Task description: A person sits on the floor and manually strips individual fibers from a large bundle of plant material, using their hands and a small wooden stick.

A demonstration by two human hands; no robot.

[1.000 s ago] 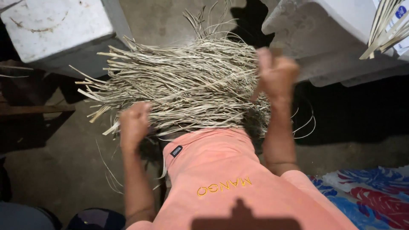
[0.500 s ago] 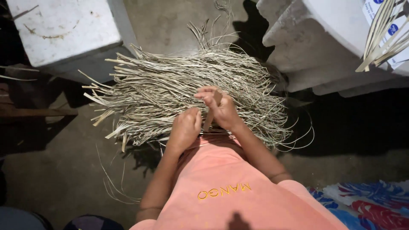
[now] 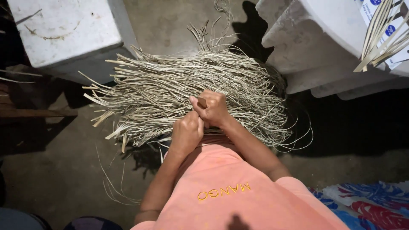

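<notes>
A big bundle of pale dried plant strips (image 3: 170, 85) lies across the concrete floor in front of me, ends fanned out to the left. Both hands meet over its near edge, fists touching. My left hand (image 3: 186, 133) is curled tight around some strips just above my orange shirt (image 3: 226, 191). My right hand (image 3: 211, 108) sits slightly higher, fingers closed on strips, with a small brownish piece pinched under the thumb. What lies inside the fists is hidden.
A white block (image 3: 64, 34) stands at the upper left and white plastic furniture (image 3: 324, 47) at the upper right, with more loose strips (image 3: 383, 34) resting on it. Thin stray strands (image 3: 113, 187) trail on the floor. A patterned blue and red cloth (image 3: 366, 204) lies at the lower right.
A second ago my hands were apart, the right raised at the bundle's right side and the left low on the left. They came together at the middle and stay closed there.
</notes>
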